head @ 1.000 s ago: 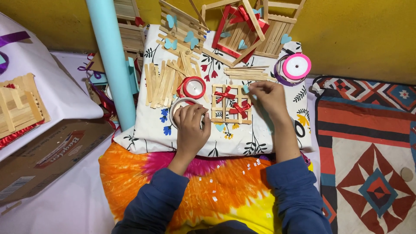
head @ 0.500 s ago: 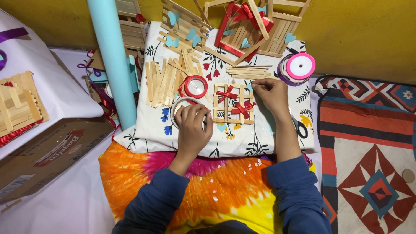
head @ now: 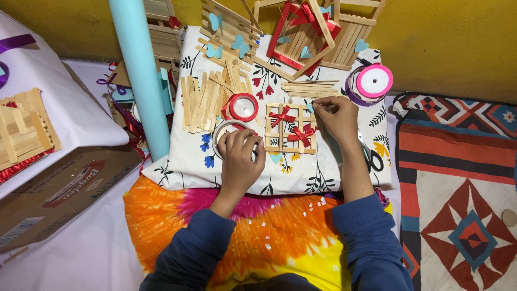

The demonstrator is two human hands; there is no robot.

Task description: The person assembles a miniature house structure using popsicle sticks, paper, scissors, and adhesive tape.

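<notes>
Little has shifted since the earlier frame: my right hand (head: 336,116) stays pinched on a small blue paper piece (head: 311,108) at the stick lattice's (head: 291,129) top right corner (directly left of my fingertips). My left hand (head: 239,156) rests curled over the tape roll (head: 223,132), left of the lattice.

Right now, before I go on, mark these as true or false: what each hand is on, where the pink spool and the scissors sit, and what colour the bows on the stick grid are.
1. The left hand rests on a white tape roll. True.
2. The right hand grips the scissors. False: they lie on the cloth beside its wrist.
3. The bows on the stick grid are blue. False: red.
4. The pink ribbon spool lies beyond the right hand. True.
</notes>
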